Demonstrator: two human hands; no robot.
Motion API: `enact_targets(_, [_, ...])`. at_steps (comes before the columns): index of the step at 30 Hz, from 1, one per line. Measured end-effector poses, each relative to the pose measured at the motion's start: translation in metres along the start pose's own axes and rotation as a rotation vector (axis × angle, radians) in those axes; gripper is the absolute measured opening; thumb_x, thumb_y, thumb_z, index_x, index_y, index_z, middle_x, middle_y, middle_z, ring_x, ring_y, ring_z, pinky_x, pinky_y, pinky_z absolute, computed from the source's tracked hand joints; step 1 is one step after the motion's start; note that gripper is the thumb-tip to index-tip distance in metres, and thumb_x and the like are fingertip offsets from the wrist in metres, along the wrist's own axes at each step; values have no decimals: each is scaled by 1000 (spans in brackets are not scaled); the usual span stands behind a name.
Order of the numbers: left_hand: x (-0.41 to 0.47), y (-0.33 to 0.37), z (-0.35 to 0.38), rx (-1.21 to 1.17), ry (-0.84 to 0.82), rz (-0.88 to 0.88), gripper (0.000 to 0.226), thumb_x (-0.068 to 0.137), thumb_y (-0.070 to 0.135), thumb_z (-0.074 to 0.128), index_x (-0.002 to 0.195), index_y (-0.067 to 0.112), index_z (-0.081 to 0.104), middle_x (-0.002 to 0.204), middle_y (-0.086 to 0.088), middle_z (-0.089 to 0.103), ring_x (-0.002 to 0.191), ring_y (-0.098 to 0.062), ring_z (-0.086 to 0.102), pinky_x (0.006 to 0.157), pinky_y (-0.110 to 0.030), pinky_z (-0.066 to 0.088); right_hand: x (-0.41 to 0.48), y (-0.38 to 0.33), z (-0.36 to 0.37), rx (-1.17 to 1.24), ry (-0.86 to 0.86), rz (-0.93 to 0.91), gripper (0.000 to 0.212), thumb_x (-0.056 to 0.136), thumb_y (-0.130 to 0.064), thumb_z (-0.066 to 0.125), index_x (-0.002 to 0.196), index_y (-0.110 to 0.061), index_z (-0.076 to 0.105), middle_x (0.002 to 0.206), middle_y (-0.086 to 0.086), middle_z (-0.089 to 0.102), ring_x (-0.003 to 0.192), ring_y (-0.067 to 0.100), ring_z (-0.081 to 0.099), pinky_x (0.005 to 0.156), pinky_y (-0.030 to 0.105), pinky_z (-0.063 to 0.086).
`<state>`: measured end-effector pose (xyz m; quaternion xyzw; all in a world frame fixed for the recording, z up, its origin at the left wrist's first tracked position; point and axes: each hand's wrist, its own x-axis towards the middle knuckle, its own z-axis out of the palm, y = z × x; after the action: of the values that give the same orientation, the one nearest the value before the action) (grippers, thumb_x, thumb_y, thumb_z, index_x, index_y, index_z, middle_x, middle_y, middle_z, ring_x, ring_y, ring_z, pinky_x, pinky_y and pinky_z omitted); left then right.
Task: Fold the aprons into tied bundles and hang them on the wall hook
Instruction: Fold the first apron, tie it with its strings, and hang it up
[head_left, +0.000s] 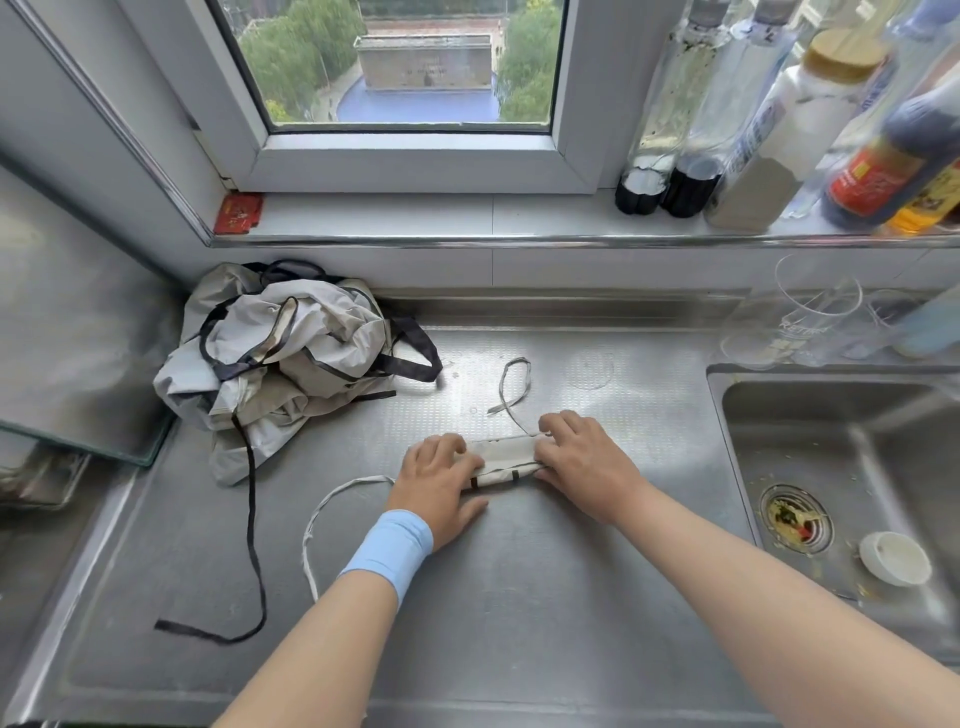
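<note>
On the brushed steel counter (519, 613), just left of the sink (878, 457), we see a rolled apron (503, 461): a tight, pale cloth cylinder with thin dark trim, lying crosswise. The left hand (436, 483), above a soft blue wristband (388, 552), curls its fingers over the roll's left end; the right hand (584, 465) grips the right end with bent fingers. One pale strap (323, 514) loops away flat to the left, and another curls behind. Further left sits a crumpled heap of aprons (291, 358), glossy grey-beige with dark edging, trailing a dark strap (253, 545). Glass bottles (691, 130) stand on the sill.
</note>
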<state>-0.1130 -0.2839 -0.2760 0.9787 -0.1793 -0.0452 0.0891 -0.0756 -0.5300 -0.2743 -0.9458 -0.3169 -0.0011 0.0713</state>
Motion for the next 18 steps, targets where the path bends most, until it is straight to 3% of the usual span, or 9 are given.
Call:
enact_targets(2, [-1, -4, -3, -3, 10, 7, 42, 70, 51, 71, 106, 31, 62, 102, 4, 54, 95, -23, 49, 87, -38, 45, 2, -5, 0, -53, 20, 60, 21, 82, -34, 75, 79, -18, 62, 92, 5, 58, 82, 28, 57, 63, 36, 42])
enact_targets(5, [-1, -11, -8, -156, 8, -43, 29, 81, 34, 70, 107, 22, 65, 101, 1, 57, 97, -24, 50, 84, -37, 48, 2, -6, 0, -14, -7, 114, 17, 88, -33, 70, 83, -18, 62, 85, 2, 58, 77, 27, 57, 58, 33, 34])
enact_targets(9, [4, -22, -14, -285, -25, -169, 22, 92, 33, 59, 109, 21, 63, 102, 3, 60, 102, -20, 51, 85, -26, 37, 8, -3, -6, -11, -66, 178, 26, 100, -39, 51, 92, -17, 62, 94, 3, 61, 88, 27, 57, 65, 36, 40])
enact_targets(12, [12, -21, -20, -304, -43, -242, 26, 96, 33, 54, 119, 24, 59, 107, 2, 59, 102, -22, 53, 84, -27, 37, 15, -1, -7, -40, -77, 245, 33, 101, -43, 46, 95, -15, 64, 98, 6, 61, 95, 30, 55, 77, 39, 40])
enact_targets(15, [18, -23, -14, -366, -42, -287, 22, 96, 33, 54, 113, 26, 66, 109, -1, 50, 96, -25, 56, 85, -30, 43, 19, 0, -6, -30, -132, 316, 36, 103, -45, 37, 106, -17, 59, 110, 5, 56, 104, 27, 50, 82, 38, 40])
enact_targets(18, [29, -25, -11, -377, -58, -341, 21, 97, 34, 52, 109, 28, 68, 107, 0, 50, 101, -24, 54, 91, -35, 43, 24, 1, -10, -40, -153, 371, 33, 103, -46, 35, 111, -20, 53, 112, 2, 57, 105, 25, 53, 84, 38, 39])
